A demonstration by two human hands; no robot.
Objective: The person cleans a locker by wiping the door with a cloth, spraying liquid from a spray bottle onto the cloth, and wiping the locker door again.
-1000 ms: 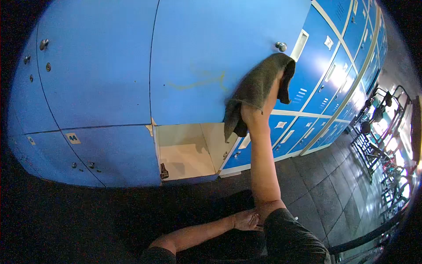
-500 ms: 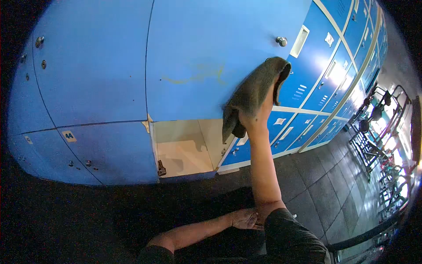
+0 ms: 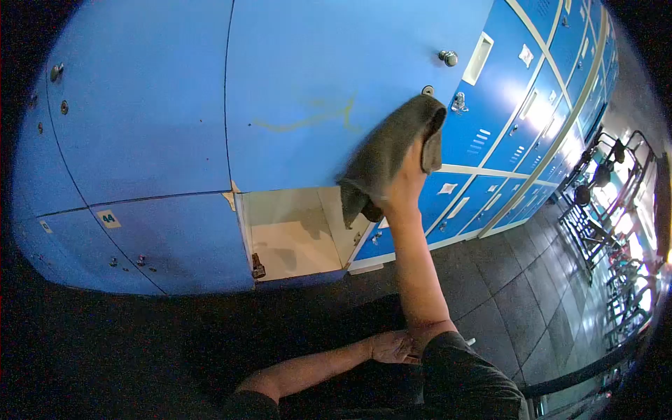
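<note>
A dark grey cloth [image 3: 392, 147] lies against the lower right part of a large blue locker door [image 3: 308, 63]. My right hand [image 3: 406, 182] holds it, and the cloth covers most of the fingers. Above the cloth are a round knob [image 3: 449, 58] and a small lock [image 3: 428, 91]. Faint yellow marks [image 3: 294, 126] run across the door to the left of the cloth. My left hand [image 3: 392, 346] is low in the view beside my right elbow, in shadow, its partly visible fingers extended and nothing seen in them.
Below the door is an open compartment [image 3: 294, 245] with a dark hinge [image 3: 258, 266] at its left edge. A locker door labelled 44 [image 3: 126, 238] is at the lower left. More blue lockers [image 3: 483, 126] line the right, with dark floor tiles [image 3: 518, 308] and gym equipment [image 3: 595, 189] beyond.
My right hand and the cloth have moved left across the door, and the lock below the knob has come into view. My left hand has stayed beside the right elbow.
</note>
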